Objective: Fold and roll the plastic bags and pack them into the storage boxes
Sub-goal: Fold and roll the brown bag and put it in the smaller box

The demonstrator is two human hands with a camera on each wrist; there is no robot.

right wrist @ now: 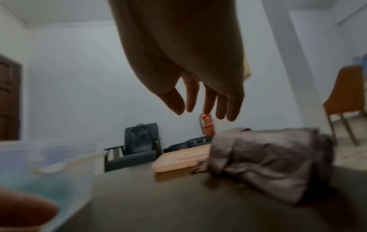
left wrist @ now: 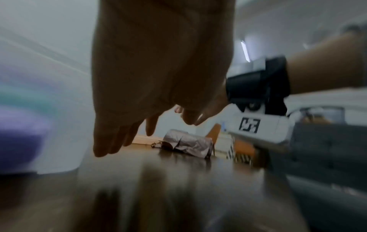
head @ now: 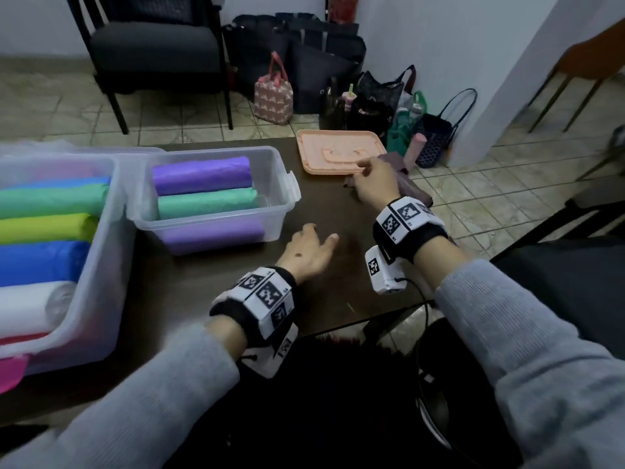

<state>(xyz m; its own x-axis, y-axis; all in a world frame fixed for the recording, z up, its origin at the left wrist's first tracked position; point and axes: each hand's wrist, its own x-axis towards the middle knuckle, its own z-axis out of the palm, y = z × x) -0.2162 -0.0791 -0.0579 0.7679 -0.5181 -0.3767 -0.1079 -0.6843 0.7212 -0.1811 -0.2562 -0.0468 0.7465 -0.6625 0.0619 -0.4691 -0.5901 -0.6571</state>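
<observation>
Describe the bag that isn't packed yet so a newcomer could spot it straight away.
Start at the dark brown table and go to its far right corner, where a peach lid lies flat. The crumpled bag lies against that lid's right side, below the open right hand. It alone is dull brownish-mauve and loose; every other bag is a bright roll inside a clear box.

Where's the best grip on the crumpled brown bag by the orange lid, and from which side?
Probably the thick bunched body of the brown bag, taken from above. It lies slumped on the table beside the orange lid, so its loose left corner would only drag. The right hand hovers over it, fingers relaxed, touching nothing in the wrist view. The left hand is free to steady it.
</observation>
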